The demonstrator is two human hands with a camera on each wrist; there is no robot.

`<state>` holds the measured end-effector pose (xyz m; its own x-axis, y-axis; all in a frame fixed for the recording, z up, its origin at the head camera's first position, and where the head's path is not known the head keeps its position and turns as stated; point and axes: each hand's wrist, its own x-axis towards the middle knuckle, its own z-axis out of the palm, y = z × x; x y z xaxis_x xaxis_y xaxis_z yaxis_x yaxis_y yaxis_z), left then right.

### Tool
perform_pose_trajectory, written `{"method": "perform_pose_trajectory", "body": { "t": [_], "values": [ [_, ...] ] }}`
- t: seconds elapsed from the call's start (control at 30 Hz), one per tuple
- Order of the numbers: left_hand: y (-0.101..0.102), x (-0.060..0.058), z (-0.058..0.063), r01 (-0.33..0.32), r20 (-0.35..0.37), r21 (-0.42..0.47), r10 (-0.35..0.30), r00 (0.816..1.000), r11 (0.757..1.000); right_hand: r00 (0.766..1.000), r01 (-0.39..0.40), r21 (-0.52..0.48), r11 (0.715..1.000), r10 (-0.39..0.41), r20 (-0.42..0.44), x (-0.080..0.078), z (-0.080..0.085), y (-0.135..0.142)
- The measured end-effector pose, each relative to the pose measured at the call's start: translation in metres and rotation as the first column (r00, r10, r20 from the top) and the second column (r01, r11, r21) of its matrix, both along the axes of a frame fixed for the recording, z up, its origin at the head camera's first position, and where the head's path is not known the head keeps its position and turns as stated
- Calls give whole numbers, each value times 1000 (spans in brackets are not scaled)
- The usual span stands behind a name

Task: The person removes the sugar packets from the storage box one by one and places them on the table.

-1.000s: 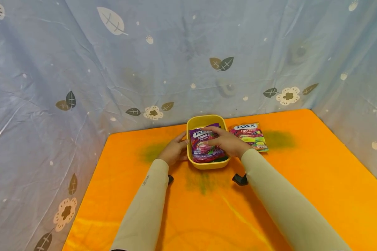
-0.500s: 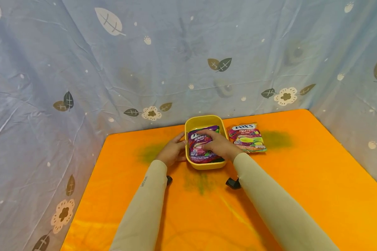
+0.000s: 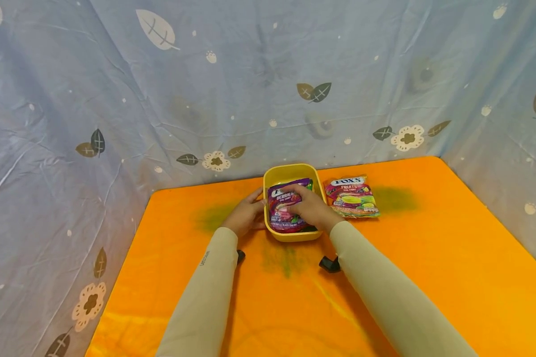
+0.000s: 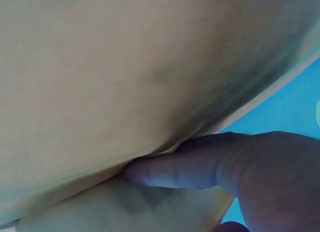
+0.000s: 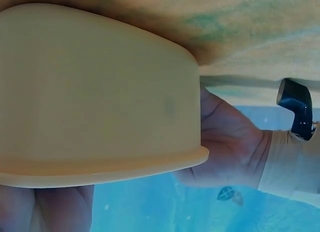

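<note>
Packet (image 3: 280, 221) lengthwise in tub (image 3: 295, 238), top pointing away, right hand (image 3: 311, 208) spread on it, left hand (image 3: 244, 216) relaxed against tub

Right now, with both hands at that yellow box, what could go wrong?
The purple and dark red plastic bag of berry candy might get squashed if the right hand, lying on it, presses hard. The yellow, round-cornered box could slide if the left hand, touching its side, pushes. And the shiny pink-and-green bag of fruit candy lies just beyond the right wrist, so it might get bumped.
</note>
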<state>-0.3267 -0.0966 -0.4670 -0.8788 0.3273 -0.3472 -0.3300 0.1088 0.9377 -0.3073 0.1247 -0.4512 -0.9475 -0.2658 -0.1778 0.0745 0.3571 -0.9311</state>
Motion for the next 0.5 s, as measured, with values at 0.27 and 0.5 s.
{"method": "perform_pose_trajectory", "body": {
  "t": [0.27,0.5],
  "values": [
    [-2,-3,-5,35,-5,21,-35,999,999,1000,29,-16,999,-29,-12,1,-3,0],
    [-3,-6,-8,25,-3,6,-25,1000,1000,999,39,-63,997,-41,-34,0,-3,1]
  ]
}}
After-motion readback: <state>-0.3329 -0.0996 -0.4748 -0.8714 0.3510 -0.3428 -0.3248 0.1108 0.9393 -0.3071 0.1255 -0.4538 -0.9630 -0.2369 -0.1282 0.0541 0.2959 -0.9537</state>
